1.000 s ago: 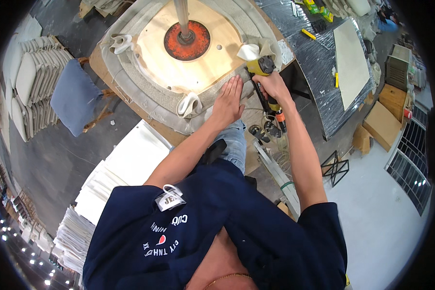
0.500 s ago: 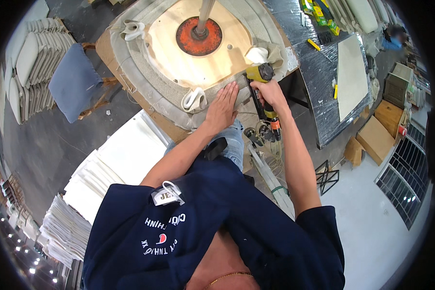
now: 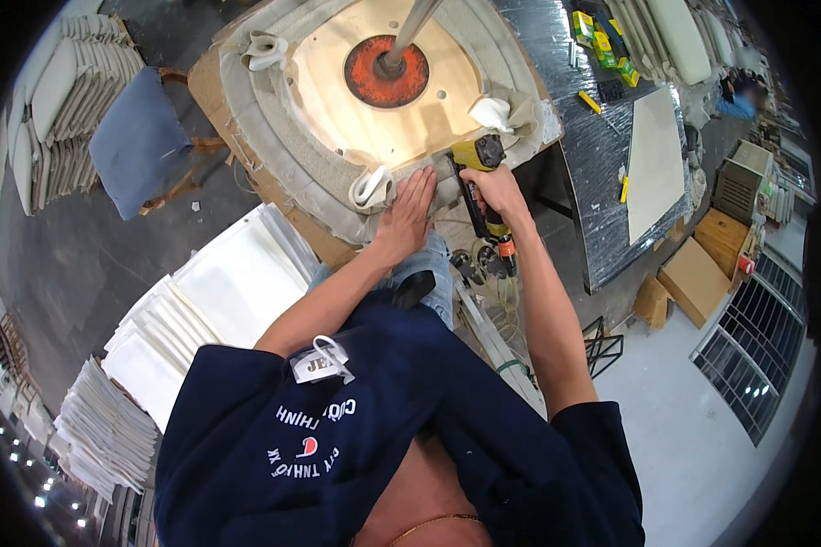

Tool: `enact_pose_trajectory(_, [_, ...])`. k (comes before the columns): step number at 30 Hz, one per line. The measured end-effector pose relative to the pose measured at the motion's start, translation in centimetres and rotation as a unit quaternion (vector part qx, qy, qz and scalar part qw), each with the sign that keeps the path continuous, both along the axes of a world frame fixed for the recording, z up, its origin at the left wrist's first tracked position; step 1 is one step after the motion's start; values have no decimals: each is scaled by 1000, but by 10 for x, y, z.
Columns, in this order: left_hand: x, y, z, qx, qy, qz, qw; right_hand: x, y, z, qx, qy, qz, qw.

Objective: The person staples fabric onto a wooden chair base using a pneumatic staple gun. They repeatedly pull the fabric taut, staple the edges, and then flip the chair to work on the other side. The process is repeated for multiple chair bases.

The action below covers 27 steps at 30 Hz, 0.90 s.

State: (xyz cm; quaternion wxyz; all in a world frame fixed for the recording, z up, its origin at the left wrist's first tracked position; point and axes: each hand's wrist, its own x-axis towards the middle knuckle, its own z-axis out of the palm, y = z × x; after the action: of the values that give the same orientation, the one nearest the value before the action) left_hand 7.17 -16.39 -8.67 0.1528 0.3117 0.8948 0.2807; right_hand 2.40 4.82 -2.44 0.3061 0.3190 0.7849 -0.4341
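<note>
In front of me lies a seat cushion with a bare wooden base (image 3: 319,100) and grey-beige fabric (image 3: 287,169) folded over its edge. A round red metal pad (image 3: 360,77) on a steel rod presses on the middle of the wood. My left hand (image 3: 408,217) lies flat with outstretched fingers on the fabric at the near edge, beside a loose curled fabric flap (image 3: 371,188). My right hand (image 3: 499,193) is wrapped round a yellow and black pneumatic staple gun (image 3: 474,153), its nose at the cushion's near right edge. An orange fitting shows at the handle's lower end.
On the right, a plastic-covered table (image 3: 602,219) carries a pale flat panel (image 3: 655,173), yellow cutters and small boxes (image 3: 604,44). A blue padded chair (image 3: 137,150) stands left, near stacked cushions (image 3: 68,91). White foam sheets (image 3: 219,292) lie at lower left; cardboard boxes (image 3: 696,281) at right.
My left hand has shifted slightly left and nearer to me along the fabric edge. The staple gun in my right hand has moved a little left and nearer. The whole view has shifted slightly.
</note>
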Motion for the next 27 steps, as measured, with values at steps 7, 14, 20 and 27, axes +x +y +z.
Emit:
enact_pose_trajectory(7, [3, 2, 8, -51, 6, -15, 999, 5, -13, 2, 3, 3, -3, 1000])
enact_pose_trajectory(14, [12, -12, 8, -33, -28, 0, 999, 12, -30, 0, 19, 18, 18, 1000])
enact_pose_trajectory(20, [22, -20, -10, -118, 124, -44, 984, 18, -34, -15, -1, 14, 39, 999])
enact_pose_trajectory(27, [24, -25, -6, -48, 106, -32, 993, 20, -50, 5, 35, -19, 62, 997])
